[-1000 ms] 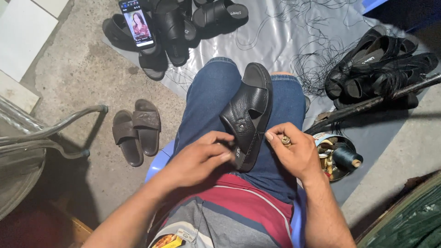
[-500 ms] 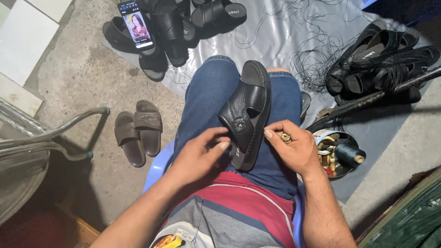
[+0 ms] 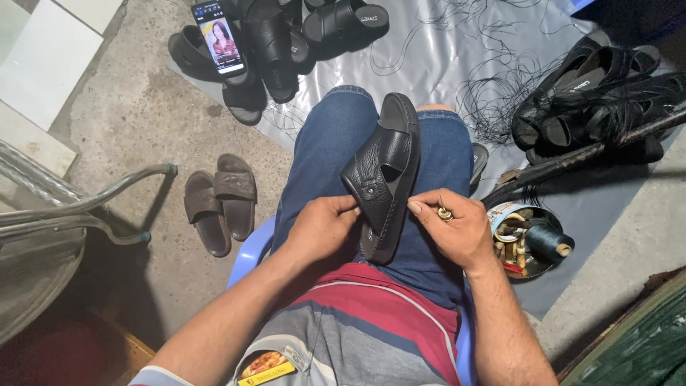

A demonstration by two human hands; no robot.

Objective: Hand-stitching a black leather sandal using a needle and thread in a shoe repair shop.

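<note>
Informal shoemaking workshop on a concrete floor [image 3: 136, 121]: black sandals [image 3: 593, 93] heaped on a grey plastic sheet [image 3: 443, 64], loose black thread [image 3: 500, 100], tin of tools [image 3: 525, 239].

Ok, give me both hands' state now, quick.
Left hand: closed on the black sandal, gripping its side on the lap.
Right hand: closed, pinching a small metal tool against the sandal's edge.

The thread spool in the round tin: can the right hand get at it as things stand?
Probably yes: the thread spool lies uncovered in the tin just beside the right hand, with nothing between them.
</note>
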